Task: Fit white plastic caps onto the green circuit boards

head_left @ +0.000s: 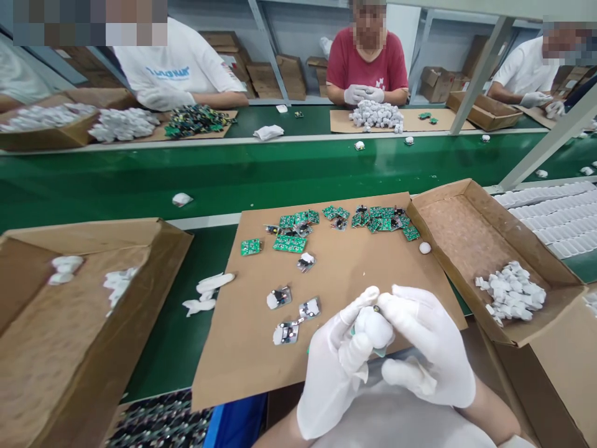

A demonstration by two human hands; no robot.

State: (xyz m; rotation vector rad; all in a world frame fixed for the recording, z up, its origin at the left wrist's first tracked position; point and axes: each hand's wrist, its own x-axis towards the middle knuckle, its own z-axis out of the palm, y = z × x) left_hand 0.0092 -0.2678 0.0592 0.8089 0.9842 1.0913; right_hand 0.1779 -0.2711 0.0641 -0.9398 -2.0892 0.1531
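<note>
Hands closed together around white plastic part

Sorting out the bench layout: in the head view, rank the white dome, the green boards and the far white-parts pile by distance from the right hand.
1. White dome, held under the right hand.
2. Green boards, mid-sheet, ahead.
3. White-parts pile, across the belt.

White part between gloved hands

2 gloved hands, 3 co-workers, 2 boxes
</note>
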